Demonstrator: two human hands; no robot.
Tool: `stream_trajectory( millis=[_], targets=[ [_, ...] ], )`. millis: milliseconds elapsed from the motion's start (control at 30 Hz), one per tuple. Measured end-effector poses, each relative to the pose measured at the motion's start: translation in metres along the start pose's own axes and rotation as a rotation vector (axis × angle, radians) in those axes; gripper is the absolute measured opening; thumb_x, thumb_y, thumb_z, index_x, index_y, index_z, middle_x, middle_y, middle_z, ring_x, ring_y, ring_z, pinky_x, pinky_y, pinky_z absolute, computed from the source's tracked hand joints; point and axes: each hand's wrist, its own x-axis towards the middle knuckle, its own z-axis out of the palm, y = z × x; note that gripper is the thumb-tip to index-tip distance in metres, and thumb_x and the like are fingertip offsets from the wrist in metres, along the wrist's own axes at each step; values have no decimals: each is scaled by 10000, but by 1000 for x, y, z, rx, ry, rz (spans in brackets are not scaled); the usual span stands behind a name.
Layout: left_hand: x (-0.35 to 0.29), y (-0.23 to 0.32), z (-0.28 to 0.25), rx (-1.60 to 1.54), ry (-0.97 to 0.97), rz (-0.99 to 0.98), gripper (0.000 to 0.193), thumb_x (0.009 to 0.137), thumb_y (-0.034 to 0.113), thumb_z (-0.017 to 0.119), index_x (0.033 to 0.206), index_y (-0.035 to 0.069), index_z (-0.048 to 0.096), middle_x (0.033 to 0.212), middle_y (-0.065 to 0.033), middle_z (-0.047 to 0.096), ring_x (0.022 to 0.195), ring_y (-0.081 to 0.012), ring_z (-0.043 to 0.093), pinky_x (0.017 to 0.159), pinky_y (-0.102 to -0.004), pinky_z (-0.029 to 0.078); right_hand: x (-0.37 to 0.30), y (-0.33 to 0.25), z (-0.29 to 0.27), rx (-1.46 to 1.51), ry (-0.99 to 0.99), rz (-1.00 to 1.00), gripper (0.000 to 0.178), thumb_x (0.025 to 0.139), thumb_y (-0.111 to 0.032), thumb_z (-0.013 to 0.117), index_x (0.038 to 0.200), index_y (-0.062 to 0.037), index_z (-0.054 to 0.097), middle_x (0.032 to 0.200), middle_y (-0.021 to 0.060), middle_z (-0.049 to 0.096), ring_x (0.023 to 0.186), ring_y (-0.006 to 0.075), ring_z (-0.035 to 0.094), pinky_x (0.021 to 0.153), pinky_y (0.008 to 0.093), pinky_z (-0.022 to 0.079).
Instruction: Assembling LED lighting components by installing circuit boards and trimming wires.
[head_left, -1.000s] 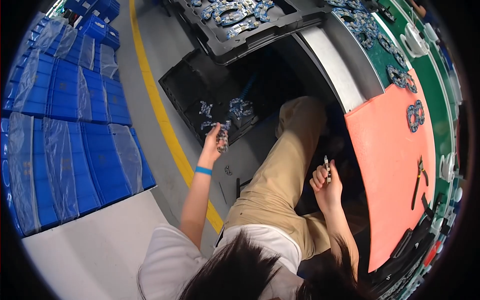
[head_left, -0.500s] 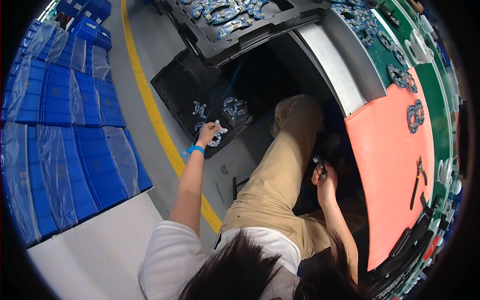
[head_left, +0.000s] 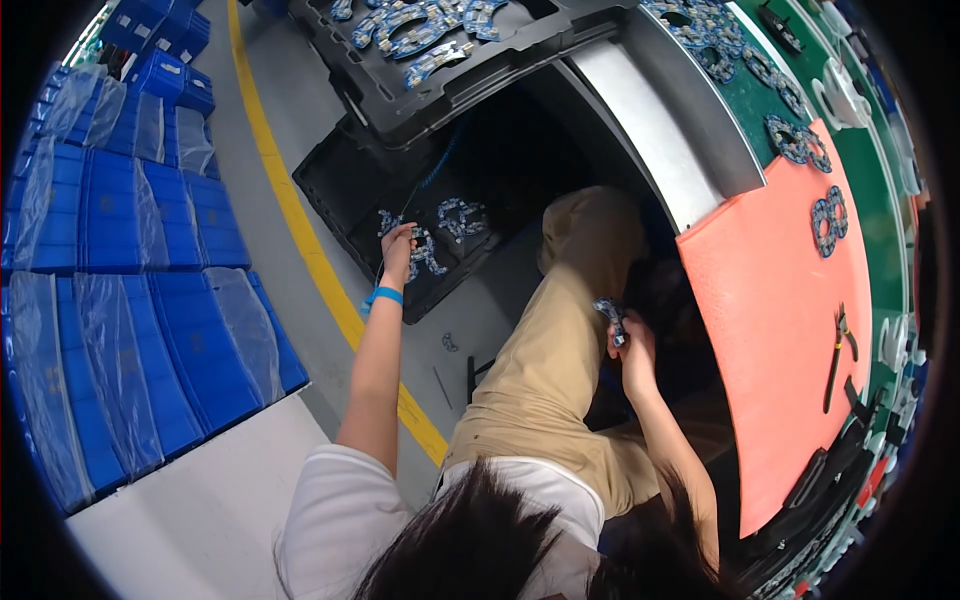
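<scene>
My left hand (head_left: pixel 398 250) reaches low over a black tray (head_left: pixel 330 190) on the floor. Its fingers are pinched beside a blue circuit board (head_left: pixel 428 258); whatever is between them, if anything, is hidden. Another ring-like circuit board (head_left: pixel 461 218) lies in the tray, just right of that hand. Close to my right knee, my right hand (head_left: pixel 634 352) grips a small curved circuit board (head_left: pixel 609 312), its blue, component-covered end sticking out past the fingers. A blue band (head_left: pixel 384 294) circles my left wrist.
Above the floor tray sits a raised black tray (head_left: pixel 440 95) of boards. To the right, pliers (head_left: pixel 835 358) and paired boards (head_left: pixel 829 222) rest on a pink mat (head_left: pixel 770 330). Blue crates (head_left: pixel 120 215) line the left. A small fragment (head_left: pixel 449 342) lies on the floor.
My left hand has shifted slightly left and forward; the pale piece formerly at its fingertips no longer shows there. My right hand has moved left, turning its board to show more blue.
</scene>
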Motion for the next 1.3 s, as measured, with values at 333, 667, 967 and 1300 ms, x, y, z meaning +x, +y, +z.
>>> stream_trajectory(
  millis=[333,667,967,1300],
  targets=[
    [-153,83,115,-403,-206,82,169,957,182,404,991,65,521,774,21,419,653,-60,387,607,-204,370,14,-11,89,-314,213,-405,308,959,-276,362,805,-39,486,648,49,470,583,130,445,539,281,379],
    [-274,123,180,-96,-602,206,173,938,135,446,1047,10,495,928,-30,527,821,-85,479,758,-218,395,-1,-52,48,42,249,206,403,936,-273,350,1243,-17,399,1209,258,430,1112,367,423,927,384,339],
    [-268,117,164,-163,-1133,-111,126,883,37,522,981,-34,556,880,-58,604,810,-112,559,766,-243,448,-14,-19,7,456,-123,122,359,951,-411,316,800,-104,426,520,24,354,358,123,346,326,286,336],
    [-128,70,134,150,-347,-53,157,874,103,562,953,10,660,871,-10,648,772,-46,529,684,-183,399,-5,24,-46,724,42,41,314,931,-362,388,777,-107,489,437,-19,295,318,87,231,322,230,169]
  ],
)
